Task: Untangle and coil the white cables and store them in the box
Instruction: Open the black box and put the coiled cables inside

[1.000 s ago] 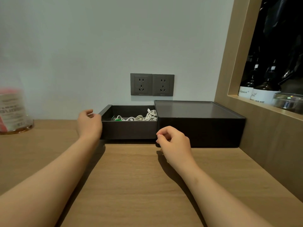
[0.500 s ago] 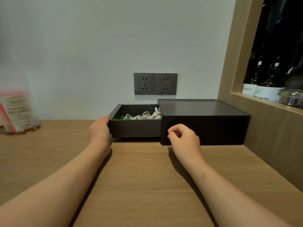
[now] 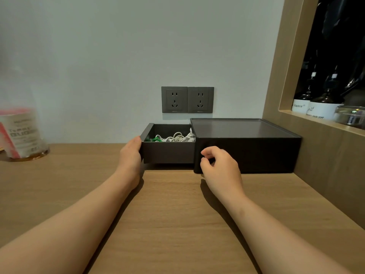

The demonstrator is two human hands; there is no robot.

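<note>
The wooden counter [image 3: 177,214] carries a black storage box [image 3: 256,153], which stands at the back against the wall. To the right of the box rises a wooden niche frame [image 3: 284,76]. Dark soap bottles with white labels [image 3: 316,109] stand in it, higher than the box, with a glass jar [image 3: 349,115] just beside them. The drawer [image 3: 167,153] of the box sticks out from its left side, about half open. On the wall just above the box, over the place where the drawer comes out, there are two grey sockets [image 3: 187,99]. Far to the left of the box stands a blurred container with a pink and white label [image 3: 21,133].

The left hand [image 3: 130,155] lies against the outer left end of the drawer. Its fingers are straight along this panel, and the thumb tip reaches the top corner. The right hand [image 3: 219,165] is in front of the left front corner of the box. Its fingers are curled in with the thumb near the index finger, and they hold nothing. I cannot tell if it touches the box.

The white cables [image 3: 177,137] lie inside the drawer in loose loops, partly hidden under the box's top. A small green item [image 3: 156,139] lies at their left, farther from the box.
</note>
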